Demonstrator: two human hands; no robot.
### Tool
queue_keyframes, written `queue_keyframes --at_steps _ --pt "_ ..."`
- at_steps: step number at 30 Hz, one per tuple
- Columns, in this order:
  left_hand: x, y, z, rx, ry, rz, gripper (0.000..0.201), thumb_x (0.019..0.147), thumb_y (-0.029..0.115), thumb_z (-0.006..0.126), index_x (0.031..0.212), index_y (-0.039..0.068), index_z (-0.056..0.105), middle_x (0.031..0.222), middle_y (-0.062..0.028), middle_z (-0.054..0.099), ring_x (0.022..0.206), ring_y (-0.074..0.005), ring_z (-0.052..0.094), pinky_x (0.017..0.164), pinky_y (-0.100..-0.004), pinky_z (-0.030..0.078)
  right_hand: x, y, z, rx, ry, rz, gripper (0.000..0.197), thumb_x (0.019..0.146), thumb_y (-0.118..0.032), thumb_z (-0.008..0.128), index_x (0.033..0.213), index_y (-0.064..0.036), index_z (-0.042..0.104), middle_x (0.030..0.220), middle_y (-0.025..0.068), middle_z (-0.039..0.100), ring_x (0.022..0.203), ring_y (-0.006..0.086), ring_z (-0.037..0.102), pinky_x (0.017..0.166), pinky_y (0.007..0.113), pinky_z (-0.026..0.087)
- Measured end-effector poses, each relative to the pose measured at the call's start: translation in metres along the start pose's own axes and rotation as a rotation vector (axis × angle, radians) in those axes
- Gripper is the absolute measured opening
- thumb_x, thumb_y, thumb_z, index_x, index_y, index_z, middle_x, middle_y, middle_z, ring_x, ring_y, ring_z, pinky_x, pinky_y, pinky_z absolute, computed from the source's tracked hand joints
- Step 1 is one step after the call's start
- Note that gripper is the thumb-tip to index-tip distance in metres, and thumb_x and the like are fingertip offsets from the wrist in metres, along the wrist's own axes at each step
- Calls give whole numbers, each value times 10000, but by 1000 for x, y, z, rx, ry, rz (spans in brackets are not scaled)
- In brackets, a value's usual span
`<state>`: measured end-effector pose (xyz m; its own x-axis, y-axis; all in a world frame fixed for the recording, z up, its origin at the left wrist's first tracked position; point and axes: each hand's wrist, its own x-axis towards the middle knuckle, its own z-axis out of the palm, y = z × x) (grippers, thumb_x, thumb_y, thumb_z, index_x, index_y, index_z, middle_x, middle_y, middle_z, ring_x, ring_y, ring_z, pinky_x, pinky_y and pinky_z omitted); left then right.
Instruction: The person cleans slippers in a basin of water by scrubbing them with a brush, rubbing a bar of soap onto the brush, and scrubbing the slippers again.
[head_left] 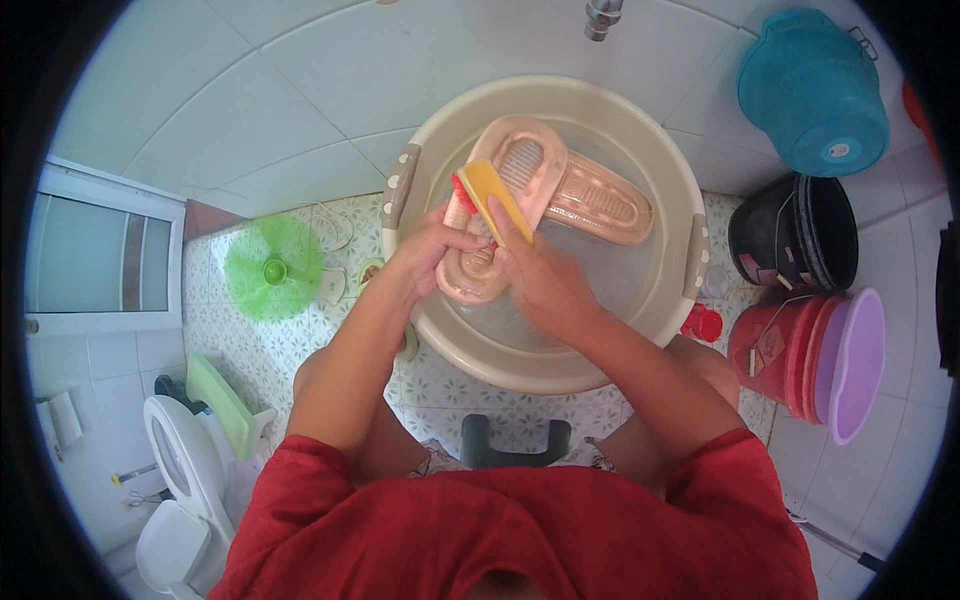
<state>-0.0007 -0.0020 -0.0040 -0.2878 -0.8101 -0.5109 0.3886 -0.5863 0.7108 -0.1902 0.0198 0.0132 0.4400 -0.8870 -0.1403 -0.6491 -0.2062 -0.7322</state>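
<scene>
A large beige basin (660,135) with cloudy water stands in front of me. Tilted over its left side is a pink slipper (545,150), its patterned, ribbed face turned up. My left hand (428,250) grips that slipper by its left edge near the lower end. In my right hand (540,275) is a yellow scrubbing brush (492,192) with red bristles, pressed on the slipper, index finger lying along its back. The hands are close together and cover part of the slipper. A second pink slipper (610,205) lies in the water to the right.
Right of the basin are a black bucket (790,235), stacked red buckets (775,350) with a purple basin (858,365), and a red bottle (703,322). A blue bucket (815,95) is above them. A green round object (272,268) and a toilet (180,450) are at left.
</scene>
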Motion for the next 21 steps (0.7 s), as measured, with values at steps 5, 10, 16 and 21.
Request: queue_keyframes --at_steps 5,10,16,21 --pt "-2 1 -1 95 -11 -3 668 664 -137 649 1289 -7 452 1156 -155 599 1016 -254 627 912 -360 510 28 22 -17 -135 161 111 560 961 -273 421 1486 -227 232 903 242 644 864 397 625 803 458 459" --pt "0 -1 6 129 -16 19 684 651 -136 654 1291 -6 450 1142 -150 605 1022 -249 626 911 -350 511 44 62 -22 -75 362 127 550 952 -276 428 1466 -158 275 837 241 634 794 389 629 737 471 478" --pt "-2 1 2 6 35 -4 657 665 -145 631 1282 -2 457 1124 -157 607 1016 -253 630 901 -363 520 -2 2 15 -23 94 30 582 941 -229 453 1480 -164 245 851 250 620 792 390 623 739 467 470" --pt "4 -2 5 20 41 23 675 655 -157 624 1289 -2 451 1140 -171 603 1020 -261 629 899 -371 522 9 5 5 -93 203 44 564 932 -220 459 1468 -185 287 830 256 619 781 403 620 743 486 467"
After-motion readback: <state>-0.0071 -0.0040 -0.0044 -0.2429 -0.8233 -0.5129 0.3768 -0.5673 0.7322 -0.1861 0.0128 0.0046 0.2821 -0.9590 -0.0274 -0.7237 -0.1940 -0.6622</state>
